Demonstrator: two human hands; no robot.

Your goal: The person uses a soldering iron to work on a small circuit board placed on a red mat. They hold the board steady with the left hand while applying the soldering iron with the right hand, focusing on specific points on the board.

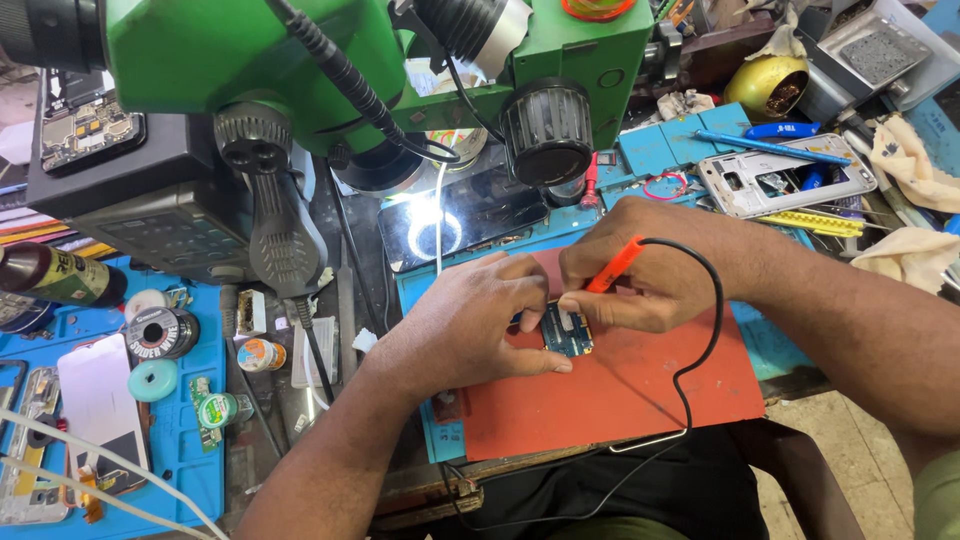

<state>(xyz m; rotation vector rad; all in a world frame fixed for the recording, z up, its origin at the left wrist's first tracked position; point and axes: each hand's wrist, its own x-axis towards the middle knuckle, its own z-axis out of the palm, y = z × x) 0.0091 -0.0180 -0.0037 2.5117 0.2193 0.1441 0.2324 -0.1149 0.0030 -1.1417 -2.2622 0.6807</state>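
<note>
left hand fingers pinched the small circuit board flat on the red mat to steady it; right hand fingers clamped the orange probe, tip angled onto it.

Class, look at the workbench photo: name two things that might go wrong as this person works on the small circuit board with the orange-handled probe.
1. The left hand pins the small circuit board with bare fingertips right beside the orange-handled probe in the right hand; a slip might jab or burn a finger.
2. The probe's black cable loops across the red mat and over the bench edge; a snag could jerk the tip off the board.
</note>
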